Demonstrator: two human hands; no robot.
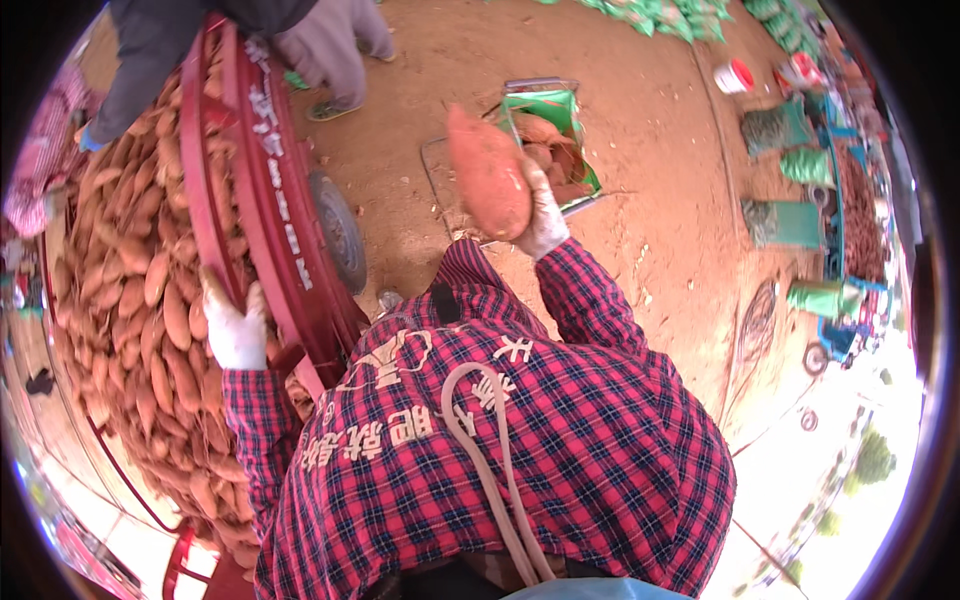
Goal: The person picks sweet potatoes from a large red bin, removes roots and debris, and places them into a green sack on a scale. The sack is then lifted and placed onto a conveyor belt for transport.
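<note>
Nearest in my view, the left hand straddles the red metal trailer rail; whether it grips, I can't tell. My right hand is clamped on a large, reddish, tapered sweet potato, which lies just left of the palm, long axis pointing ahead and leaning left. Beyond, slightly right, stands the open green sack, partly filled.
</note>
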